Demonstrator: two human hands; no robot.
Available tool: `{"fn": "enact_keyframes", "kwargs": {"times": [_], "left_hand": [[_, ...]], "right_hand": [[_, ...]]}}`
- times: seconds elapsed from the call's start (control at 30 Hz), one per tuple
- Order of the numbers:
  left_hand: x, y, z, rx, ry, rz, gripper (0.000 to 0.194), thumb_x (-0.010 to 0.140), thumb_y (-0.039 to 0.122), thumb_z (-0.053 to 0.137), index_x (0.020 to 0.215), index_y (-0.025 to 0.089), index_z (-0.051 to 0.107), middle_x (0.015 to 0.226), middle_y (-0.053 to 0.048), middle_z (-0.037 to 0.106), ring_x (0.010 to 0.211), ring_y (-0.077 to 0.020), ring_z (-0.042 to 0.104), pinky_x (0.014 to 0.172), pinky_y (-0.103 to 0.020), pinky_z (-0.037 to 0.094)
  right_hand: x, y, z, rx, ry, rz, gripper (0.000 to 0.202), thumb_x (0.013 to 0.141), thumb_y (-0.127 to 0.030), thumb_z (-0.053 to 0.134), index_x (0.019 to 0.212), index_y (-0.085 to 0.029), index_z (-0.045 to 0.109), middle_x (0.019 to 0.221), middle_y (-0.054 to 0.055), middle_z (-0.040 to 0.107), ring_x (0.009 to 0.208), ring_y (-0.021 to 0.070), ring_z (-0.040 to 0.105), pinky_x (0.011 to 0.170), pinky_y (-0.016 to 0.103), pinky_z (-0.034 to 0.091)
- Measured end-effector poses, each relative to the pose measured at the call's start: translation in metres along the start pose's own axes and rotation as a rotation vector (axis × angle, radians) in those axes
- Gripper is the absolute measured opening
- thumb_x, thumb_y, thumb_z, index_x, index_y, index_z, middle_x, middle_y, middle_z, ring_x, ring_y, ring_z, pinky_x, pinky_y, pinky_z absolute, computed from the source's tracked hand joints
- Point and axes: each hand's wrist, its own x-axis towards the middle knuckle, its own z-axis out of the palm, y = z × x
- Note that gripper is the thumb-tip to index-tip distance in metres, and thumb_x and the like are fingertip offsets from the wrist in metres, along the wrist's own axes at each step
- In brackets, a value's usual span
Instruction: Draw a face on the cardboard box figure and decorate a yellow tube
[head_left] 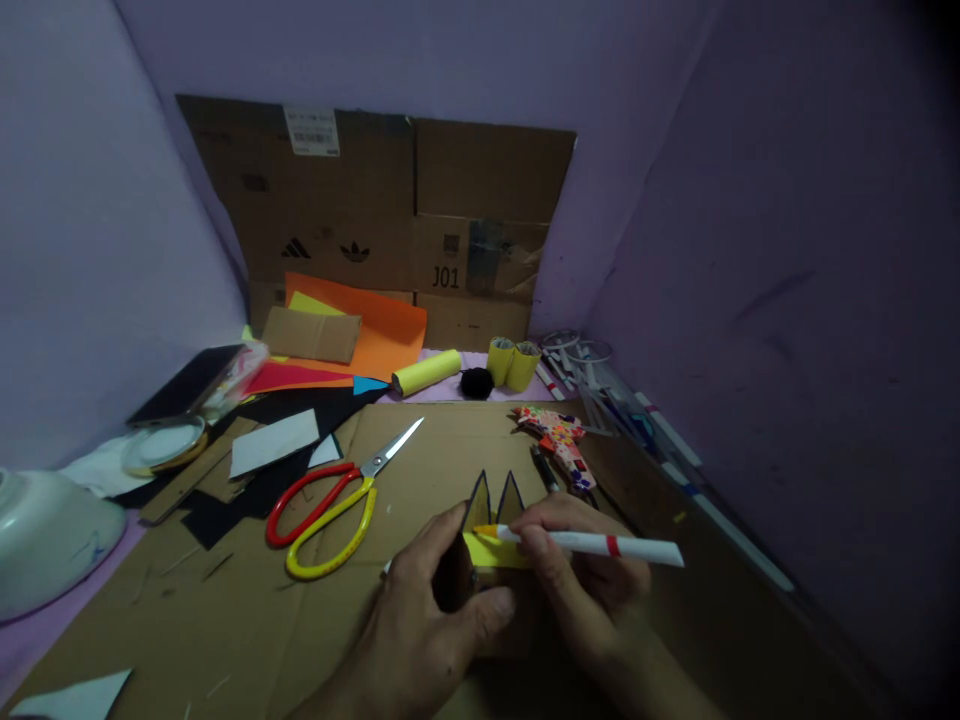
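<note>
My left hand (427, 610) is closed around the left side of a cardboard cutout with two dark-edged pointed ears and a yellow area (499, 553). My right hand (581, 570) grips a white marker (637, 549) with a red band. Its yellow-orange tip lies at the top of the yellow area, just under the left ear. My hands partly hide the cutout's lower part. Left of my hands, scissors (367, 480) with one red and one yellow handle lie with their blades nearly together. A dark pen (544, 468) lies beyond my right hand.
A cardboard sheet (330, 640) covers the work surface. A bowl (56, 545) stands at the left edge. Coloured paper (394, 335), yellow rolls (427, 373) and a black fuzzy ball (477, 383) lie at the back. A patterned object (555, 432) sits right; walls enclose both sides.
</note>
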Motion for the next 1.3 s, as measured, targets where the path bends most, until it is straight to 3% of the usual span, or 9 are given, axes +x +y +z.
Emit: {"fn": "enact_keyframes", "kwargs": {"times": [0.2, 0.47, 0.67, 0.87, 1.07, 1.3], "left_hand": [[0.001, 0.0003, 0.0007, -0.071, -0.022, 0.041, 0.054, 0.078, 0.032, 0.069, 0.129, 0.023, 0.055, 0.126, -0.007, 0.065, 0.115, -0.0299, 0.059, 0.098, -0.038, 0.048], [-0.0003, -0.0016, -0.0005, 0.006, 0.017, -0.001, 0.054, 0.076, 0.035, 0.07, 0.126, 0.018, 0.058, 0.115, -0.009, 0.069, 0.106, -0.0325, 0.062, 0.093, -0.041, 0.051], [0.0006, 0.0014, 0.0, -0.026, -0.009, 0.043, 0.054, 0.077, 0.032, 0.069, 0.129, 0.022, 0.056, 0.124, -0.008, 0.066, 0.113, -0.0316, 0.06, 0.097, -0.041, 0.048], [-0.0002, -0.0013, -0.0007, 0.016, 0.01, -0.002, 0.056, 0.076, 0.038, 0.069, 0.127, 0.019, 0.057, 0.119, -0.01, 0.068, 0.108, -0.0326, 0.062, 0.092, -0.041, 0.051], [-0.0003, -0.0025, -0.0005, 0.014, 0.014, 0.023, 0.055, 0.076, 0.037, 0.069, 0.127, 0.02, 0.057, 0.122, -0.009, 0.067, 0.111, -0.0324, 0.061, 0.094, -0.04, 0.05], [-0.0002, -0.0006, 0.0004, 0.011, 0.018, -0.011, 0.056, 0.077, 0.035, 0.069, 0.128, 0.018, 0.057, 0.119, -0.01, 0.068, 0.111, -0.0325, 0.06, 0.094, -0.04, 0.05]], "right_hand": [[-0.0027, 0.0032, -0.0002, -0.039, 0.059, 0.045, 0.015, 0.089, -0.014, 0.057, 0.095, -0.024, 0.066, 0.08, 0.002, 0.069, 0.07, 0.0162, 0.065, 0.061, 0.027, 0.05], [0.0007, -0.0025, -0.0002, -0.024, 0.008, 0.03, 0.015, 0.089, -0.015, 0.055, 0.077, -0.02, 0.063, 0.063, -0.001, 0.061, 0.054, 0.0133, 0.059, 0.053, 0.026, 0.045], [-0.0011, 0.004, -0.0015, -0.048, 0.078, 0.028, 0.016, 0.088, -0.012, 0.057, 0.094, -0.023, 0.066, 0.079, 0.002, 0.069, 0.07, 0.0167, 0.065, 0.06, 0.027, 0.051], [0.0024, -0.0012, -0.0025, -0.045, 0.0, 0.027, 0.016, 0.089, -0.015, 0.054, 0.076, -0.019, 0.063, 0.064, 0.001, 0.062, 0.054, 0.0146, 0.06, 0.051, 0.027, 0.045], [0.0024, 0.0018, -0.0021, -0.043, 0.09, 0.006, 0.015, 0.088, -0.01, 0.055, 0.087, -0.022, 0.064, 0.071, 0.0, 0.066, 0.063, 0.0145, 0.063, 0.057, 0.025, 0.048], [0.0003, 0.0016, -0.0024, -0.04, 0.039, 0.035, 0.015, 0.087, -0.014, 0.055, 0.075, -0.019, 0.062, 0.063, 0.0, 0.06, 0.055, 0.0131, 0.058, 0.051, 0.026, 0.043]]}}
